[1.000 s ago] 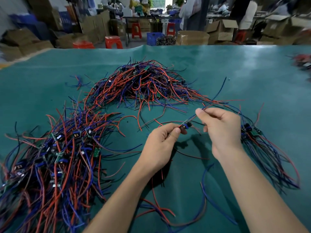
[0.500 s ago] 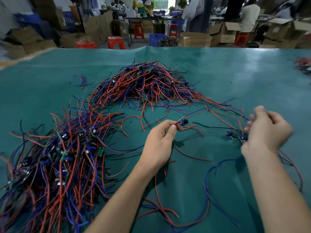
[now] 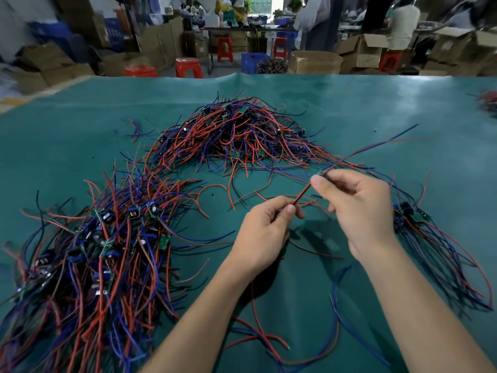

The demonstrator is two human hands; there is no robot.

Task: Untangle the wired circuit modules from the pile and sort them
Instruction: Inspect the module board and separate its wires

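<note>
A tangled pile [image 3: 236,133] of red, blue and black wired circuit modules lies at the middle back of the green table. My left hand [image 3: 265,232] pinches the low end of a red and black wire pair [image 3: 302,193] that runs taut up to my right hand [image 3: 357,208]. My right hand pinches the pair's upper end where a small module sits, mostly hidden by the fingers. Blue and red leads [image 3: 376,146] trail from there up to the right. A large sorted heap [image 3: 91,259] of modules lies at my left, a smaller bundle [image 3: 430,238] at my right.
The green table mat [image 3: 80,125] stretches to a far edge. Loose red and blue wires [image 3: 309,343] curl between my forearms. Beyond the table stand cardboard boxes [image 3: 314,61], red stools [image 3: 188,67] and people at benches. Another wire clump [image 3: 488,102] sits at the far right edge.
My right hand came back from the right-hand bundle toward the middle and took hold of the wire above my left hand. My left hand now pinches a red and black wire pair instead of the module.
</note>
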